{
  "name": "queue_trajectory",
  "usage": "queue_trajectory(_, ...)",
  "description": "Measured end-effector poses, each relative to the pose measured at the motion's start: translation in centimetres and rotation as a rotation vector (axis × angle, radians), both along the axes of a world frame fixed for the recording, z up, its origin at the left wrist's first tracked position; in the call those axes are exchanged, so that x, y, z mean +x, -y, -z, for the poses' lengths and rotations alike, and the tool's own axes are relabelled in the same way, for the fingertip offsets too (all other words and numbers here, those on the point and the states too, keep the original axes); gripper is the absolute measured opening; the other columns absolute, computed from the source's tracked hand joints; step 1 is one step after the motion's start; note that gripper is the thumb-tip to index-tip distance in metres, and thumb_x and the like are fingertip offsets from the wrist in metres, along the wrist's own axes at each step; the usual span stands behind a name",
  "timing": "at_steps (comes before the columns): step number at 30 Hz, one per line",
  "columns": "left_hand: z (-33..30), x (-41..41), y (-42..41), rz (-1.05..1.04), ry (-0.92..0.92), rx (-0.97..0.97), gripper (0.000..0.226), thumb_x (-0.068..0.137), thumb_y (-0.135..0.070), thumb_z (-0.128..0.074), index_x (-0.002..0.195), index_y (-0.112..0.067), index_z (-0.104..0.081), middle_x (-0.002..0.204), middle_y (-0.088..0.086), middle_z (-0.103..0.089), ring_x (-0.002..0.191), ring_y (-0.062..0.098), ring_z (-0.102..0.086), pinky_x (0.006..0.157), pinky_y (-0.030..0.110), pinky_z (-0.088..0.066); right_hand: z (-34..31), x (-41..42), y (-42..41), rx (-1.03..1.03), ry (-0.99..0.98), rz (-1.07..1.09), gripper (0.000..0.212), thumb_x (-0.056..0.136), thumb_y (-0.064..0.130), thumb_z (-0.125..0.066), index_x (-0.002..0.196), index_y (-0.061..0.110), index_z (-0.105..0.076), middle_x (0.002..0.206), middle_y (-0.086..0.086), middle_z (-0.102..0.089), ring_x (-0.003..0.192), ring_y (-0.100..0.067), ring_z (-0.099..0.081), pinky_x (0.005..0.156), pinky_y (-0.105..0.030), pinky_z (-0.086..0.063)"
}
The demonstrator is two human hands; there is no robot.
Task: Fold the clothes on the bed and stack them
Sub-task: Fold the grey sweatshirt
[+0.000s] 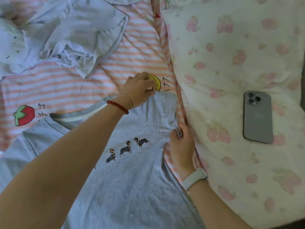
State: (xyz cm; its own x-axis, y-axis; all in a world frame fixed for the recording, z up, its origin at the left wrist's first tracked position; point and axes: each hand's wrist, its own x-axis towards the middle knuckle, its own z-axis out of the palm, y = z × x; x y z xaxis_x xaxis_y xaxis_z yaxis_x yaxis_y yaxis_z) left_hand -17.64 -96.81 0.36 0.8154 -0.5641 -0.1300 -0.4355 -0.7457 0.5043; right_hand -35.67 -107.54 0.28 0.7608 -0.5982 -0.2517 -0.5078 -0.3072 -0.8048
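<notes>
Item one: a grey T-shirt [132, 179] with three small dachshunds printed across the chest, lying spread flat on the bed in the lower centre of the frame, its neckline pointing toward the left edge.

Item two: my left hand [140, 90], reaching across to centre frame, fingers curled and pinching the upper corner of the T-shirt's sleeve. A red bead bracelet [118, 106] and a thin gold bangle are sitting on that wrist.

Item three: my right hand [181, 142], lying right of centre against the edge of the quilt, fingers closing on the sleeve hem and bunching the grey cloth between them. A pale wristband [194, 178] is circling that wrist.

Item four: a heap of pale lilac-white clothes [69, 35], lying crumpled and unfolded in the upper left of the frame, well apart from the T-shirt.

Item five: the bed sheet [66, 83], pink-and-white striped, showing a strawberry print at the left edge and a yellow banana print just beyond my left hand.

Item six: a cream quilt [231, 63] with pink strawberries, filling the right side of the frame.

Item seven: a grey phone [257, 119], resting camera-side up on the quilt at the right.
</notes>
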Motion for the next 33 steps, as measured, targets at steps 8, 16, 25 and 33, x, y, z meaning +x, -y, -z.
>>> queue_trajectory(8, -3.2, -6.1, -9.7, -0.52, -0.522, -0.483, 0.024, 0.088, 0.003, -0.05, 0.08, -0.014, -0.065, 0.069, -0.011, -0.064, 0.059, -0.002, -0.058, 0.062, 0.012, -0.047, 0.0, -3.0, -0.8, -0.558, 0.365, -0.958, 0.032, 0.083, 0.007, -0.047, 0.112, 0.02, -0.051, 0.087, -0.001, -0.043, 0.078, -0.018, -0.041, 0.07, -0.028, -0.034)
queue_trajectory(16, -0.9, -9.8, -11.4, -0.887, -0.762, -0.441, 0.034, 0.089, -0.027, -0.06, 0.114, -0.004, -0.051, 0.097, 0.011, -0.064, 0.085, 0.025, -0.063, 0.077, 0.035, -0.056, -0.4, -4.3, -1.9, -0.622, 0.197, -1.044, 0.032, 0.086, 0.019, -0.045, 0.118, 0.015, -0.052, 0.122, -0.01, -0.054, 0.116, -0.025, -0.045, 0.096, -0.045, -0.035)
queue_trajectory(25, -2.2, -14.8, -12.9, -0.849, -0.063, -0.181, 0.03, 0.089, -0.018, -0.058, 0.116, -0.006, -0.055, 0.111, 0.014, -0.055, 0.096, 0.028, -0.056, 0.081, 0.039, -0.048, -1.3, -2.9, -6.1, -0.798, -0.214, -1.158, 0.051, 0.088, 0.039, -0.032, 0.124, 0.012, -0.057, 0.136, -0.013, -0.051, 0.129, -0.033, -0.043, 0.102, -0.065, -0.026)
queue_trajectory(33, -1.6, -23.3, -24.8, -1.691, -0.346, -0.231, 0.077, 0.067, -0.04, -0.062, 0.132, -0.005, -0.04, 0.126, 0.018, -0.046, 0.115, 0.032, -0.045, 0.099, 0.041, -0.039, -0.5, -1.2, -13.8, -0.691, -0.423, -1.199, 0.057, 0.098, 0.045, -0.012, 0.15, 0.022, -0.005, 0.157, -0.005, 0.01, 0.143, -0.029, 0.014, 0.112, -0.055, 0.008)
